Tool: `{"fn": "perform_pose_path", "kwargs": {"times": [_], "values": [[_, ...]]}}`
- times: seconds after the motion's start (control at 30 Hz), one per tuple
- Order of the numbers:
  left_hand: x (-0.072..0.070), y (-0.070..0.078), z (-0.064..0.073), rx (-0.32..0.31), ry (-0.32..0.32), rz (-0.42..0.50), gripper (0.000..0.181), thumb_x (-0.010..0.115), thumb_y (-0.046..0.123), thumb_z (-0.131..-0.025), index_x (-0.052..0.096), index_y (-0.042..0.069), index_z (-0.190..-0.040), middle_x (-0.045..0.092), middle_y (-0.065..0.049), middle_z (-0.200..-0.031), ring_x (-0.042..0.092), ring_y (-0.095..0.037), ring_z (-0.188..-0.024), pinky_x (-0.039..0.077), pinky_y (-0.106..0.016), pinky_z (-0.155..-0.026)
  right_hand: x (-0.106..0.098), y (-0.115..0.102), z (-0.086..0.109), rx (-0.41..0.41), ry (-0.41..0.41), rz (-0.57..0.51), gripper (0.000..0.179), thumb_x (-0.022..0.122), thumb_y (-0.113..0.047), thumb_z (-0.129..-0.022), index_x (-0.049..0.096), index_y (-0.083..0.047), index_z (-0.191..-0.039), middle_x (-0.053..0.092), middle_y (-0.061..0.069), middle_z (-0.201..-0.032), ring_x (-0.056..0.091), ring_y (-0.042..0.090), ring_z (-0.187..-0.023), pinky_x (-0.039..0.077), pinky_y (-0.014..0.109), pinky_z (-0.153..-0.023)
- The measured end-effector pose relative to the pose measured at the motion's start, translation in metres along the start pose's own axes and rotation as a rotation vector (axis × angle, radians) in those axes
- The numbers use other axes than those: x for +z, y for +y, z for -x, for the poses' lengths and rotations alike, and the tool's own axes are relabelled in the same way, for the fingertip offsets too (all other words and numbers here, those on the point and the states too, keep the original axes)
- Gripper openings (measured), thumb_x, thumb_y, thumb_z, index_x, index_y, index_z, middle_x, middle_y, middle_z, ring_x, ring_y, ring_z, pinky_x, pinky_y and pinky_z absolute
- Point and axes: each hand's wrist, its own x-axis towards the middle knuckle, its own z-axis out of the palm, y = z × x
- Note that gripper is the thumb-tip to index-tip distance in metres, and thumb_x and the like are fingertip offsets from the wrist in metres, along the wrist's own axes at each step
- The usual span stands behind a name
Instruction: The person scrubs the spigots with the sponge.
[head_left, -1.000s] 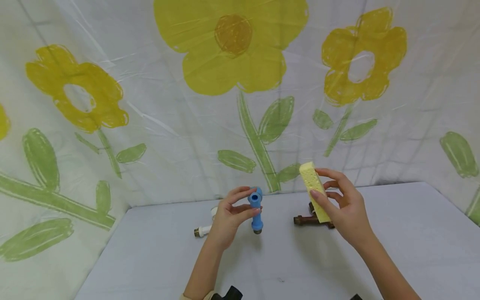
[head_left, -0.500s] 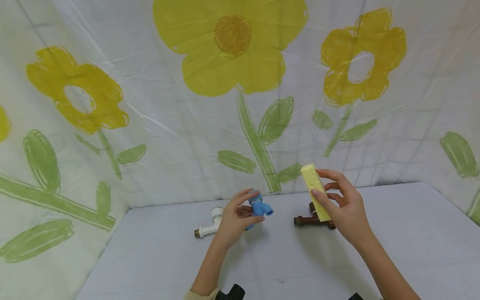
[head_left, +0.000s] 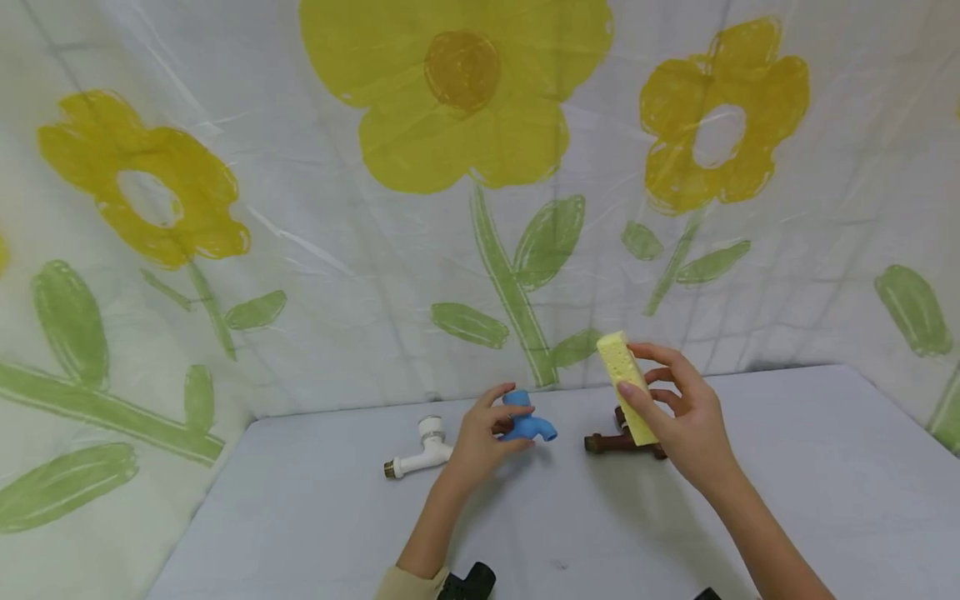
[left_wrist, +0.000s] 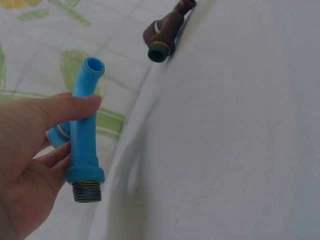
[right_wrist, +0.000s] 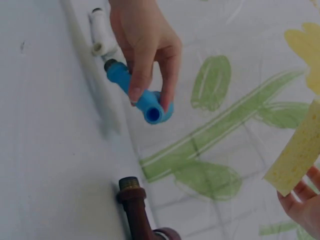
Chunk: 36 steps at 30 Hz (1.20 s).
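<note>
My left hand grips a blue plastic tap between thumb and fingers, above the table. In the left wrist view the blue tap shows its open spout at the top and a dark threaded end pointing down. My right hand pinches a pale yellow sponge by its sides, holding it raised and tilted to the right of the tap. The right wrist view catches the sponge at its right edge, with fingertips on its lower end.
A white tap with a brass threaded end lies left of my left hand. Behind the sponge, a brown tap lies on the white-covered table. A flower-printed sheet hangs along the table's back edge.
My left hand has turned the blue tap, so its spout, first facing me, now points right. The hand has also shifted slightly right and down. My right hand holds the sponge almost still.
</note>
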Motion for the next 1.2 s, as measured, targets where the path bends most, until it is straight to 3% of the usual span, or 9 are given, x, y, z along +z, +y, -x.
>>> {"fn": "perform_pose_path", "kwargs": {"times": [0.13,0.37,0.7,0.83,0.97,1.03,1.2], "values": [[0.003,-0.007,0.0,0.042,-0.024,-0.103,0.03,0.081,-0.001,-0.09,0.077,-0.003,-0.12,0.045,-0.033,-0.156,0.066,-0.045,-0.121,0.062,-0.044,-0.093,0.0,0.002,0.0,0.003,-0.001,0.012,0.045,0.07,-0.001,-0.1,0.062,-0.013,-0.142,0.062,-0.007,-0.137,0.053,0.018,-0.102,0.053,0.012,-0.085],[0.006,-0.016,0.001,0.047,-0.04,-0.168,0.03,0.08,0.002,-0.092,0.078,0.001,-0.121,0.048,-0.032,-0.153,0.052,-0.05,-0.138,0.047,-0.064,-0.11,0.001,0.003,0.0,0.007,0.001,0.006,0.045,0.07,-0.001,-0.099,0.063,-0.016,-0.141,0.063,-0.004,-0.138,0.053,0.017,-0.102,0.053,0.012,-0.086],[0.01,-0.019,0.001,0.009,-0.111,-0.24,0.03,0.084,0.006,-0.089,0.079,0.003,-0.119,0.052,-0.023,-0.155,0.055,-0.044,-0.139,0.049,-0.058,-0.112,0.002,0.002,0.001,0.008,0.013,0.001,0.044,0.071,-0.001,-0.099,0.063,-0.014,-0.14,0.062,-0.01,-0.135,0.053,0.016,-0.101,0.052,0.011,-0.085],[0.01,-0.019,0.002,0.023,-0.101,-0.256,0.037,0.085,0.005,-0.088,0.077,0.003,-0.124,0.053,-0.021,-0.154,0.068,-0.036,-0.12,0.058,-0.047,-0.1,0.002,0.002,0.001,0.015,0.015,0.007,0.044,0.071,-0.002,-0.099,0.063,-0.014,-0.14,0.063,-0.009,-0.135,0.053,0.016,-0.102,0.052,0.011,-0.085],[0.009,-0.018,0.003,0.023,-0.102,-0.259,0.043,0.086,0.005,-0.087,0.075,0.003,-0.129,0.053,-0.021,-0.154,0.072,-0.03,-0.105,0.061,-0.037,-0.09,0.002,0.002,0.001,0.018,0.016,0.011,0.044,0.072,-0.003,-0.099,0.063,-0.016,-0.14,0.063,-0.006,-0.136,0.053,0.016,-0.102,0.052,0.01,-0.085],[0.007,-0.017,0.003,0.019,-0.098,-0.252,0.043,0.086,0.005,-0.087,0.075,0.004,-0.129,0.053,-0.021,-0.154,0.072,-0.031,-0.107,0.061,-0.038,-0.091,0.002,0.002,0.001,0.018,0.016,0.011,0.044,0.072,-0.003,-0.099,0.063,-0.016,-0.14,0.063,-0.006,-0.136,0.053,0.016,-0.102,0.052,0.01,-0.085],[0.001,-0.011,0.005,0.004,-0.076,-0.196,0.04,0.085,0.007,-0.089,0.075,0.004,-0.128,0.054,-0.023,-0.152,0.061,-0.04,-0.132,0.054,-0.055,-0.107,0.001,0.003,0.001,0.016,0.009,0.019,0.044,0.072,-0.003,-0.099,0.063,-0.014,-0.141,0.063,-0.007,-0.136,0.053,0.016,-0.102,0.052,0.011,-0.085]]}}
